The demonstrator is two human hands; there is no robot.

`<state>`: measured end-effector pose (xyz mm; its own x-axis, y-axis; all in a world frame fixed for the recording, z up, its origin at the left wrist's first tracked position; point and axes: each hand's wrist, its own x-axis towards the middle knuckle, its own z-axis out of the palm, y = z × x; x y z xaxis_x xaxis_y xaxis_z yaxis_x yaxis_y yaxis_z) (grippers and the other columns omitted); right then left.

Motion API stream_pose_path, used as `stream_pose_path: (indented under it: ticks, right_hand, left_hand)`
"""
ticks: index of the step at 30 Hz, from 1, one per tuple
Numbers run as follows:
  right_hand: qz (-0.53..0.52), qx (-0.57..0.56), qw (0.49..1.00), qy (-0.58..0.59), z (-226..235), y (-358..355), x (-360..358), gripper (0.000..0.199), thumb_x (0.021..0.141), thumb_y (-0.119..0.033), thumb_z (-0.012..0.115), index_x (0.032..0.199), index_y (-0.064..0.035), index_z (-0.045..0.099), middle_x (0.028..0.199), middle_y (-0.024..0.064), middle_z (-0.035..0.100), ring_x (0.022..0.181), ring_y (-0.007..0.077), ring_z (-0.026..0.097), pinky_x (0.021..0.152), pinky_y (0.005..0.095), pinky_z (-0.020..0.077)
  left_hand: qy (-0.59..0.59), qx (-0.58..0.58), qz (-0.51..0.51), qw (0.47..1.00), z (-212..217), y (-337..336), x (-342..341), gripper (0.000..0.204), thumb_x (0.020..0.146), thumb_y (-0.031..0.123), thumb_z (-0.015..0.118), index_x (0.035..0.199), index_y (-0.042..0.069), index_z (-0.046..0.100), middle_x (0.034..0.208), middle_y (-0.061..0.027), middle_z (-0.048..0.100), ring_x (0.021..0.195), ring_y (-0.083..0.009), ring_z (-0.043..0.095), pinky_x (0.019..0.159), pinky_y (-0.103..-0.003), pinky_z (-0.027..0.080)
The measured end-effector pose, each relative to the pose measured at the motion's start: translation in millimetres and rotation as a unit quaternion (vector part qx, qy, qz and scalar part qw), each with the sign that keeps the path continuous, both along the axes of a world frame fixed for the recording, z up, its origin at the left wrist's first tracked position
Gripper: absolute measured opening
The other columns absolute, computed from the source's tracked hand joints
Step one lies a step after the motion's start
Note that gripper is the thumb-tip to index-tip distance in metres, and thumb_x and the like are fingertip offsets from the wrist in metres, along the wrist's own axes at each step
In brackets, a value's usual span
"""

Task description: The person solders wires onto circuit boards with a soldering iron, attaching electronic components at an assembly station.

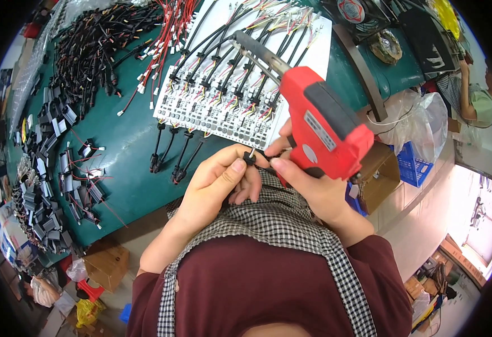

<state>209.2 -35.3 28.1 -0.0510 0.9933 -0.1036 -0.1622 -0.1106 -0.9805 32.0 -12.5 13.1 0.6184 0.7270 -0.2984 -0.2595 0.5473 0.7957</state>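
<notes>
A red and black soldering gun (327, 121) lies across my right hand (313, 188), which grips it from below; its body hides part of the fingers. Its long tip slants up and left over the white circuit boards (215, 115). My left hand (218, 177) pinches a small black cable grommet (249, 158) close to the boards' near edge, with pale wire ends sticking up from it. The right thumb and forefinger come near the same piece. Black cables (240, 73) with coloured wires lie over the row of boards.
The green table (130, 149) carries black cables (91, 50), red wires (170, 39) and dark metal housings (46, 168) on the left. Several finished cable ends (184, 154) hang toward me. At right are a cardboard box (381, 174), a blue crate (414, 163) and another person (482, 106).
</notes>
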Motion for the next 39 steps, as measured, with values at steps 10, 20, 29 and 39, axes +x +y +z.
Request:
stream_pose_path:
  ticks: [10,20,29,39]
  right_hand:
    - [-0.010,-0.014,0.999,0.036,-5,3,-8,0.038,0.078,0.007,0.061,0.113,0.0017,0.049,0.100,0.0066,0.056,0.084,0.0113,0.060,0.070,0.0234,0.0488]
    - [0.025,0.013,1.000,-0.013,-6,6,-6,0.038,0.080,0.007,0.061,0.115,0.0008,0.047,0.099,0.0068,0.058,0.084,0.0098,0.058,0.071,0.0241,0.0488]
    - [0.027,-0.007,0.999,0.040,-11,8,-5,0.037,0.080,0.009,0.058,0.115,0.0024,0.048,0.102,0.0084,0.056,0.087,0.0118,0.059,0.069,0.0234,0.0513]
    - [0.023,-0.022,0.999,0.039,-6,9,-4,0.039,0.080,0.007,0.060,0.117,0.0017,0.048,0.098,0.0075,0.058,0.079,0.0083,0.058,0.068,0.0217,0.0495]
  left_hand:
    - [-0.028,-0.005,-0.042,0.999,-1,-2,-1,0.022,0.098,0.019,0.037,0.108,0.001,0.045,0.075,-0.0073,0.058,0.055,-0.0048,0.037,0.054,-0.018,0.033]
    - [-0.003,-0.010,-0.059,0.998,-4,-3,-3,0.021,0.098,0.018,0.037,0.107,0.001,0.046,0.074,-0.0054,0.058,0.054,-0.0042,0.036,0.052,-0.019,0.032]
    - [0.037,0.033,-0.032,0.998,-4,-1,0,0.020,0.099,0.017,0.032,0.105,0.003,0.044,0.072,-0.0074,0.057,0.051,-0.0048,0.036,0.050,-0.018,0.032]
    - [-0.067,-0.024,-0.020,0.997,-10,-2,1,0.019,0.098,0.017,0.038,0.111,0.003,0.040,0.073,-0.0116,0.059,0.052,-0.0055,0.037,0.052,-0.018,0.032]
